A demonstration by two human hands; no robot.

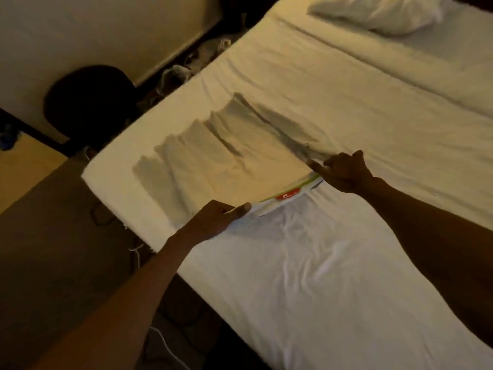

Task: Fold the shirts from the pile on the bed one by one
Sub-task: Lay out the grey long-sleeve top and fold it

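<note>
A dark chair stands on the floor at the far left, beside the corner of the bed. The left hand pinches the near-left end of the shirt's far edge, thumb on top and fingers curled under. The shirt itself is white and lies spread on the bed between the two arms, its body running toward the camera in soft creases; a red and green print shows along the held edge. The right hand is clamped on the other end of that edge with curled fingers, though blur hides exactly how they lie. A pillow rests at the far right end of the bed; no pile of shirts is in view.

The cloth looks thin, light and limp; it will likely sag wherever it is unsupported and slide easily over the sheet. Gripping it at two spread points along one edge, as here, should keep that edge taut and the fold line straight. The risk is that the loose middle bunches or drags the sheet beneath it.
</note>
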